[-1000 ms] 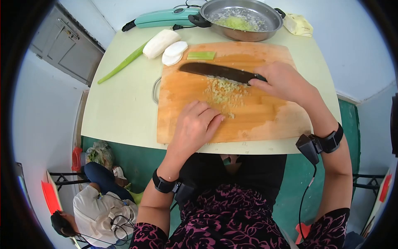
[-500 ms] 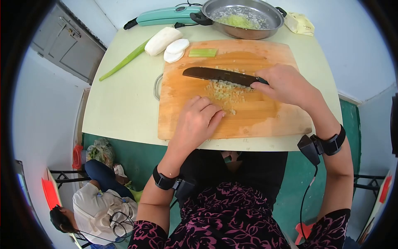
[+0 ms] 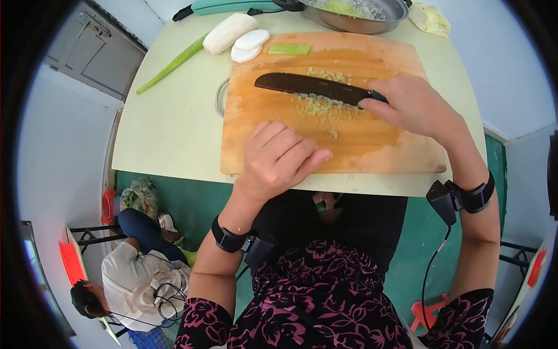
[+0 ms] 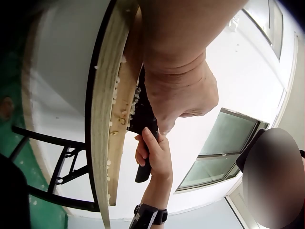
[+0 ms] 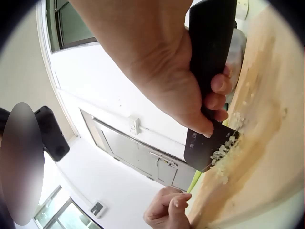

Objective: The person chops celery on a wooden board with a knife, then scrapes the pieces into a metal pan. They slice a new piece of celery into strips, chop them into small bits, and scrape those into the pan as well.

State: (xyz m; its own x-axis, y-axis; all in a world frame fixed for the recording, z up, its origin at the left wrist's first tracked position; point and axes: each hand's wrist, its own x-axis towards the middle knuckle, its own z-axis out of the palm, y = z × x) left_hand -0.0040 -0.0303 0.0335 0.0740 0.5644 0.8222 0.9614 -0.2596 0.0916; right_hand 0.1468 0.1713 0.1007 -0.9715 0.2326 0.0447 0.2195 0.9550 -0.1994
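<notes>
In the head view my right hand (image 3: 415, 104) grips the handle of a dark-bladed kitchen knife (image 3: 308, 86). The blade lies across a patch of finely chopped pale green bits (image 3: 322, 109) on the wooden cutting board (image 3: 256, 113). Bits cling to the blade (image 4: 139, 117) in the left wrist view. My left hand (image 3: 279, 154), fingers loosely curled and thumb out, is over the board's near left part and holds nothing. From the right wrist, the left hand (image 5: 169, 210) shows beyond the knife tip. A flat green stalk piece (image 3: 289, 49) lies near the board's far edge.
A peeled white root (image 3: 231, 34), white round slices (image 3: 252, 39) and a long green stalk (image 3: 171, 67) lie at the far left. Behind the board stand a metal pan (image 3: 360, 23) and a turquoise appliance (image 3: 232, 6). Another person (image 3: 142, 279) sits at lower left.
My left hand has lifted from beside the chopped bits and drawn back toward me. The knife remains over the bits in the right hand. The head view has tilted down.
</notes>
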